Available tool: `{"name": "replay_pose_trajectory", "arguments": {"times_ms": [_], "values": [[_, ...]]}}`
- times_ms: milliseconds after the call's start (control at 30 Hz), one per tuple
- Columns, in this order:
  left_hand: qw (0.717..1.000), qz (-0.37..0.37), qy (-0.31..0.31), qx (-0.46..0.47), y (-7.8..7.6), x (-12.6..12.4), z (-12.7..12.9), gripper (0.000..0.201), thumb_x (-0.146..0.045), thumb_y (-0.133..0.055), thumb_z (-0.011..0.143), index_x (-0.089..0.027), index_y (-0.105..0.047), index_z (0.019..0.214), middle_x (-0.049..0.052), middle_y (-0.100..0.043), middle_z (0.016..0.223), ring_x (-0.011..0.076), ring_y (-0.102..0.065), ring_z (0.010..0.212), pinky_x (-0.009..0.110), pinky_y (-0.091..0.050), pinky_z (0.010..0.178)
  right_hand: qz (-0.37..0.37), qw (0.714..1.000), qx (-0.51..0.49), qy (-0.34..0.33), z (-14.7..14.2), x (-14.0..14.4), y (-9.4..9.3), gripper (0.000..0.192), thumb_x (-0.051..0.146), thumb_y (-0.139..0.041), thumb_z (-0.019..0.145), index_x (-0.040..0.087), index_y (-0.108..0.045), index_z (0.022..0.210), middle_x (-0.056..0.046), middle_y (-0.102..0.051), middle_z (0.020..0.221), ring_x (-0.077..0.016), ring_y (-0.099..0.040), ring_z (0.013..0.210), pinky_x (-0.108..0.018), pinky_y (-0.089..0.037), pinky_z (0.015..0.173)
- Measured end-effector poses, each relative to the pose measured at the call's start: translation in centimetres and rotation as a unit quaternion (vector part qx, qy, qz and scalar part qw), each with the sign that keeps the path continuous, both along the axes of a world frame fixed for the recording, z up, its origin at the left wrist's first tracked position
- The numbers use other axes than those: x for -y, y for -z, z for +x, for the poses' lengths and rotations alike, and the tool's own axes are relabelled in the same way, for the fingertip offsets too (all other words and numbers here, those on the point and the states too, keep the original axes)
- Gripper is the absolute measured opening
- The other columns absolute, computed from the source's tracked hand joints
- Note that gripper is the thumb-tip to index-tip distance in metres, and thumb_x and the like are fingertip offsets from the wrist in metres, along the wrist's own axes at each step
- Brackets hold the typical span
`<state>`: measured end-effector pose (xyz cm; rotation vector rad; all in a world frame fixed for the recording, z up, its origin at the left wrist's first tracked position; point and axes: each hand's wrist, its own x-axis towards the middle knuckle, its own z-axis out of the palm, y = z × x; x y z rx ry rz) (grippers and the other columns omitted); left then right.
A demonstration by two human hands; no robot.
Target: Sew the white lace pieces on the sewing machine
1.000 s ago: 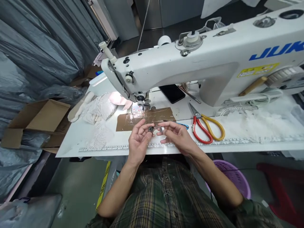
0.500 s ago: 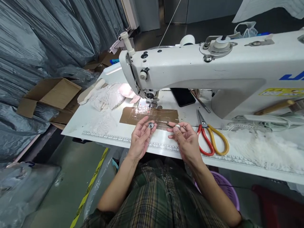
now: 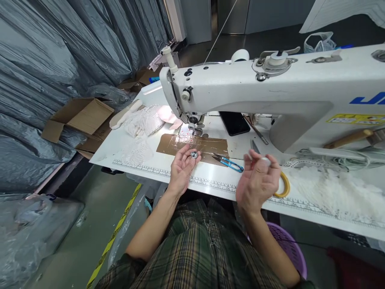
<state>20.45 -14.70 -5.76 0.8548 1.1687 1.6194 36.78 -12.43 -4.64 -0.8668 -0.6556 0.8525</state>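
As tiny things likely need pinching, the left hand (image 3: 181, 169) grips a metal case (image 3: 194, 155); the right hand (image 3: 258, 182), apart at three o'clock, a white spool (image 3: 265, 161).

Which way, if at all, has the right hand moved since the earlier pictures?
Yes: the right hand has moved rightward, from left of the yellow-handled scissors to hiding part of them.

A: Camera position?
B: Head-worn, above the plaid shirt (image 3: 180, 257), facing forward and down across the desk (image 3: 162, 162).
A: Range?
B: Near; left grip (image 3: 181, 169) and right grip (image 3: 258, 184) mid-frame, sewing machine (image 3: 240, 86) beyond, cropped at the right edge.
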Motion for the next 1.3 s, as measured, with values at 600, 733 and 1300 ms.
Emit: {"name": "replay_pose_trajectory", "arguments": {"times_ms": [600, 733, 1300], "values": [[0.998, 0.020, 0.027, 0.044, 0.3, 0.9, -0.2, 0.039, -0.031, -0.081, 0.079, -0.018, -0.064, 0.111, 0.010, -0.069, 0.118, 0.0243, -0.063, 0.121, 0.047, -0.043, 0.115, 0.142, 0.710, 0.657, -0.211, -0.8, 1.5, 2.4, 0.032, 0.028, -0.054, 0.096, 0.023, -0.066, 0.124, -0.014, -0.059, 0.130, -0.0287, -0.055, 0.103, -0.051, -0.051, 0.089], [0.999, 0.051, 0.016, 0.011, 0.7, 1.7, 0.0, 0.036, -0.033, -0.078, 0.082, -0.019, -0.063, 0.111, 0.010, -0.064, 0.127, 0.0244, -0.059, 0.126, 0.045, -0.045, 0.113, 0.133, 0.790, 0.582, -0.141, -0.5, 1.1, 2.1, 0.039, 0.026, -0.052, 0.094, 0.025, -0.060, 0.132, -0.016, -0.052, 0.131, -0.0239, -0.059, 0.098, -0.047, -0.054, 0.087], [0.993, 0.071, 0.017, -0.097, 1.1, 5.0, -5.7, 0.026, -0.019, -0.071, 0.085, -0.018, -0.060, 0.109, 0.009, -0.070, 0.116, 0.0196, -0.069, 0.109, 0.032, -0.057, 0.096, -0.120, 0.691, 0.711, 0.040, 1.0, -0.7, -0.3, 0.026, 0.035, -0.044, 0.094, 0.016, -0.059, 0.103, -0.011, -0.066, 0.079, -0.0266, -0.059, 0.068, -0.038, -0.043, 0.067]]}}
